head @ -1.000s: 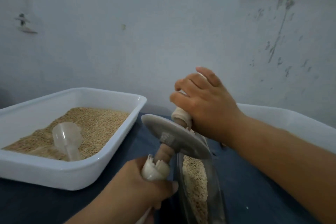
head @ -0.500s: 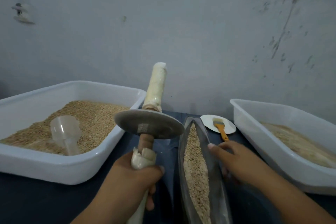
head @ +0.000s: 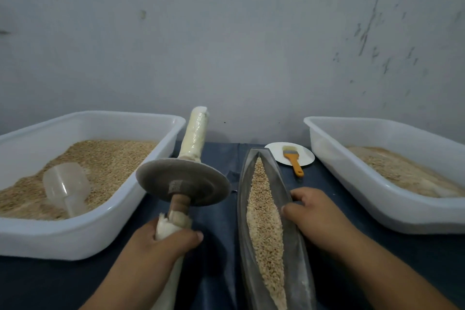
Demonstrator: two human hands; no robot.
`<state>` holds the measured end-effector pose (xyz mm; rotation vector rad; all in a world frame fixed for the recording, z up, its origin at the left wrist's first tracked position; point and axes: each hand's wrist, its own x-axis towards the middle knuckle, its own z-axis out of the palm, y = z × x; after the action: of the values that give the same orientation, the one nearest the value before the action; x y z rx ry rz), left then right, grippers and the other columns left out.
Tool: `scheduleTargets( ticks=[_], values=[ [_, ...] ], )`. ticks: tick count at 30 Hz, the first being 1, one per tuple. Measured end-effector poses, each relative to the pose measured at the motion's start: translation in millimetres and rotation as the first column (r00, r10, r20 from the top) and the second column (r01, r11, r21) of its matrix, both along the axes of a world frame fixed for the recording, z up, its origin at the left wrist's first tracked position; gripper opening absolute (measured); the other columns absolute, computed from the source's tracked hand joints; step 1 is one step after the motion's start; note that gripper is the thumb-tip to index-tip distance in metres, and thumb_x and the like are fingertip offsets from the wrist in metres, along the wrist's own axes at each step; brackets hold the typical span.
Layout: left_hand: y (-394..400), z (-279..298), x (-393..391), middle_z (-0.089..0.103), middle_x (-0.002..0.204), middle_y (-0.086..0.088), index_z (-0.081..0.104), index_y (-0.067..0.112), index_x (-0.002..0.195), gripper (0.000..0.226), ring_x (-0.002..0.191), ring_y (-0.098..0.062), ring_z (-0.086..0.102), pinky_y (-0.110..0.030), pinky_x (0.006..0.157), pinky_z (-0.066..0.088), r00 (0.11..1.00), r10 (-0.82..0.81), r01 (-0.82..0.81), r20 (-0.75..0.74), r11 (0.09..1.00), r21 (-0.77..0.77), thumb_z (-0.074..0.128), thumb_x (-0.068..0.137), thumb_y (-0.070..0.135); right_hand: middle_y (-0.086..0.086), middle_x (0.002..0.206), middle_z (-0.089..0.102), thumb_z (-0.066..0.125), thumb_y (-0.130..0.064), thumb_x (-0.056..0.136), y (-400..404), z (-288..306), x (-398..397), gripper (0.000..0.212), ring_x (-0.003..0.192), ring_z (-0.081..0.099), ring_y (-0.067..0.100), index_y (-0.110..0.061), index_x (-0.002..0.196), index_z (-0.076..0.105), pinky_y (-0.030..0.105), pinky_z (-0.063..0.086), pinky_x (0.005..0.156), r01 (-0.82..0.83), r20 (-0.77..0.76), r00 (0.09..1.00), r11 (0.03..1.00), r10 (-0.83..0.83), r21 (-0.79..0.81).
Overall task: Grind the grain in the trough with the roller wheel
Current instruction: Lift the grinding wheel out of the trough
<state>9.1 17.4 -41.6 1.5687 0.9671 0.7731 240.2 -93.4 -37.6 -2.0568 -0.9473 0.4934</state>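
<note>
A long, narrow grey trough (head: 297,246) lies lengthwise on the dark blue table, with a strip of pale grain (head: 264,221) along its middle. The roller wheel (head: 183,180), a grey disc on a cloth-wrapped axle, is held tilted in the air left of the trough. My left hand (head: 163,244) grips the near end of the axle; the far end sticks up free. My right hand (head: 317,214) rests on the trough's right rim, fingers curled over the edge towards the grain.
A white tub (head: 105,231) at the left holds grain and a clear plastic scoop (head: 65,186). Another white tub (head: 352,178) with ground grain stands at the right. A small white plate (head: 276,155) carries an orange-handled brush (head: 293,160) behind the trough. A grey wall lies close behind.
My right hand let go of the far end of the axle and came down to the trough's right rim. The wheel moved left, off the trough, held by my left hand alone.
</note>
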Motion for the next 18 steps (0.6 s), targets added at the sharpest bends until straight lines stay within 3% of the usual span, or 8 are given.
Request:
scheduleTargets(
  ticks=[3, 5, 8, 13, 18],
  values=[
    [1, -3, 2, 0.067, 0.065, 0.003, 0.07, 0.014, 0.074, 0.036, 0.069, -0.015, 0.062, -0.03, 0.059, 0.039, 0.999, 0.029, -0.028, -0.038, 0.999, 0.027, 0.084, 0.05, 0.037, 0.002, 0.071, 0.073, 0.056, -0.016, 0.085, -13, 4, 9, 0.017, 0.065, 0.07, 0.021, -0.013, 0.079, 0.072, 0.033, 0.053, 0.056, -0.018, 0.014, 1.0, 1.0, 0.018, 0.009],
    [5, -9, 4, 0.066, 0.065, 0.002, 0.07, 0.011, 0.074, 0.024, 0.068, -0.016, 0.061, -0.03, 0.057, 0.038, 0.997, 0.048, -0.044, -0.067, 0.997, 0.061, 0.086, 0.063, 0.025, 0.005, 0.071, 0.072, 0.055, -0.014, 0.086, -19, 4, 14, 0.018, 0.066, 0.07, 0.025, -0.013, 0.078, 0.072, 0.028, 0.048, 0.055, -0.022, 0.018, 1.0, 1.0, 0.022, 0.0],
    [12, -18, 6, 0.066, 0.068, 0.002, 0.068, 0.011, 0.073, 0.019, 0.069, -0.016, 0.06, -0.03, 0.057, 0.037, 0.991, 0.064, -0.052, -0.115, 0.994, 0.101, 0.083, 0.066, 0.021, 0.015, 0.077, 0.071, 0.055, -0.013, 0.086, -23, 0, 19, 0.016, 0.072, 0.068, 0.033, -0.005, 0.084, 0.069, 0.029, 0.045, 0.057, -0.014, 0.025, 1.0, 1.0, 0.014, 0.005],
    [17, -22, 7, 0.068, 0.075, 0.0, 0.069, 0.013, 0.078, 0.02, 0.073, -0.015, 0.06, -0.028, 0.058, 0.038, 0.986, 0.109, -0.097, -0.127, 0.99, 0.098, 0.083, 0.067, 0.021, 0.016, 0.079, 0.069, 0.055, -0.017, 0.085, -22, -5, 22, 0.018, 0.066, 0.066, 0.029, -0.004, 0.086, 0.067, 0.029, 0.044, 0.057, -0.019, 0.018, 1.0, 1.0, 0.018, 0.023],
    [15, -23, 10, 0.068, 0.082, 0.001, 0.068, 0.011, 0.081, 0.026, 0.077, -0.011, 0.06, -0.023, 0.061, 0.038, 0.979, 0.123, -0.102, -0.16, 0.986, 0.134, 0.083, 0.067, 0.027, 0.011, 0.068, 0.06, 0.054, -0.023, 0.084, -24, -5, 22, 0.024, 0.057, 0.054, 0.025, -0.001, 0.09, 0.062, 0.03, 0.038, 0.057, -0.026, 0.015, 1.0, 0.999, 0.026, 0.018]
  ],
)
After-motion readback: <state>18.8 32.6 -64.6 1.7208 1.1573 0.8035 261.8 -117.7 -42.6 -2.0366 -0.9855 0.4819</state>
